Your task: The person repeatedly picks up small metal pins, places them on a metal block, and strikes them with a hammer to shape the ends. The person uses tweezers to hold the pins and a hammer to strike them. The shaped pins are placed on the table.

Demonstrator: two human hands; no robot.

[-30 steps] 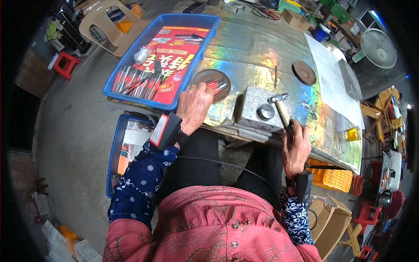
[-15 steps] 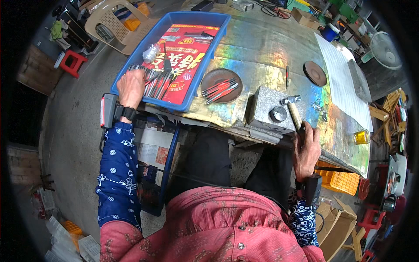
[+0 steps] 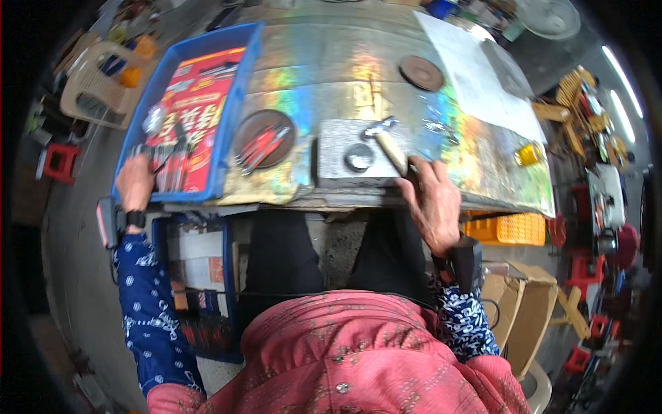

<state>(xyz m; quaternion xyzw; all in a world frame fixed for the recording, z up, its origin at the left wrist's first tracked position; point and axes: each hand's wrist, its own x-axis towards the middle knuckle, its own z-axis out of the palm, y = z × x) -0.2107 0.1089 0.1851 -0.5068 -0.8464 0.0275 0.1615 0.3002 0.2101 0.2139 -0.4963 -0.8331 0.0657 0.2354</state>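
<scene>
My left hand (image 3: 134, 181) reaches over the near left corner of a blue plastic tray (image 3: 225, 148). Its fingers look curled down among a row of slim tools with red and dark handles (image 3: 172, 171); what they hold is blurred. On the table's near side stands a grey metal block (image 3: 334, 148), bearing a small round black container (image 3: 358, 158) and a hammer (image 3: 392, 150) with a pale handle. Beside the handle's end is my right hand (image 3: 436, 203), open, thumb and fingers apart. Between tray and block, a brown round dish (image 3: 246, 140) holds several red-handled tools (image 3: 265, 146).
A second brown dish (image 3: 421, 72) lies farther back, near a white sheet (image 3: 458, 69). At the right is a small yellow container (image 3: 528, 154). A yellow crate (image 3: 507, 229) and a cardboard box (image 3: 527, 297) stand below the table. A beige chair (image 3: 96, 86) is at the far left.
The whole view has swung, so the table sits straighter and farther left in the picture. My left hand stays at the tray's tools. My right hand has lifted slightly over the table edge by the hammer handle.
</scene>
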